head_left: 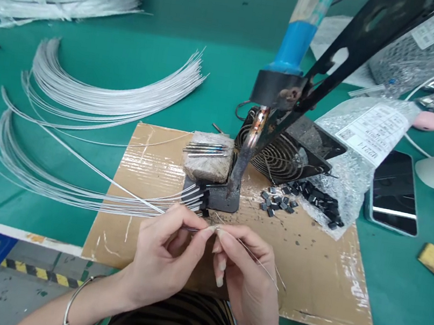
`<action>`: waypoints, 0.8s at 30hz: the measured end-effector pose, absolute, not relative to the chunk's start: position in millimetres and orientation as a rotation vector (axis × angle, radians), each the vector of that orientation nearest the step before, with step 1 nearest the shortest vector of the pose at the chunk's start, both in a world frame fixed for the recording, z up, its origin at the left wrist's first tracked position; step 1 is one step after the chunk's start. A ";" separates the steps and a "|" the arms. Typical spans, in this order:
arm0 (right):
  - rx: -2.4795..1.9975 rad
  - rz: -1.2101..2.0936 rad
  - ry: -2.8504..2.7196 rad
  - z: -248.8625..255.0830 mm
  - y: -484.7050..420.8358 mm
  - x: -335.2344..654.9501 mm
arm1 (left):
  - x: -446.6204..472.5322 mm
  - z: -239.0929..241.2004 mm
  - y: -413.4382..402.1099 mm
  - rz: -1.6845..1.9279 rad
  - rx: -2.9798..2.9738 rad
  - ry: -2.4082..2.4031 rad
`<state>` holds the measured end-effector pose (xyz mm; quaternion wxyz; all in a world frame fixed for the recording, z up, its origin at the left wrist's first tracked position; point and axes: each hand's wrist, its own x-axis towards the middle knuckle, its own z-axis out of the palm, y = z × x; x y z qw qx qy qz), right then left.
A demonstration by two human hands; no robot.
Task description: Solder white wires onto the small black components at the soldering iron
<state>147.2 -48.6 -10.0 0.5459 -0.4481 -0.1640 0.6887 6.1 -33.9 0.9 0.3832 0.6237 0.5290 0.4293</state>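
Head view: two thin leads are in the person's hands, just above the near part of a cardboard sheet, slanting down and to the right from the fingertips across the right hand. That hand pinches them between thumb and forefinger, its other fingers curled loosely beneath. The left hand also pinches, its thumb and forefinger meeting the right hand's tips, with a slim dark piece (too small to make out) showing between its fingers; a metal bracelet circles that wrist. Just beyond the fingertips lies a dark plate, and the ends of a loose spread of white wires rest at its left edge. Behind it sits a wrapped block with several slender rods laid side by side on top. Over the plate, a soldering iron with a blue handle points downward, held by a black bracket, and a round-grilled fan leans behind it. Small black pieces lie scattered to the right, some by a labelled bubble-wrap bag. Farther out on the green bench are a thicker wire bundle at left and a phone at right.
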 end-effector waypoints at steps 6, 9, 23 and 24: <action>-1.059 1.793 -0.507 -12.9 -43.4 169.0 | 3.4 8.9 -30.1 1.044 1.647 1.312; -1.064 1.823 -0.555 -13.5 -41.7 174.4 | 3.5 9.1 -29.2 1.025 1.607 1.313; -1.088 1.705 -0.406 -13.8 -47.1 158.2 | 6.9 4.9 -29.6 1.091 1.631 1.326; -1.087 1.706 -0.409 -13.8 -47.0 158.4 | 6.7 5.2 -29.4 1.090 1.639 1.326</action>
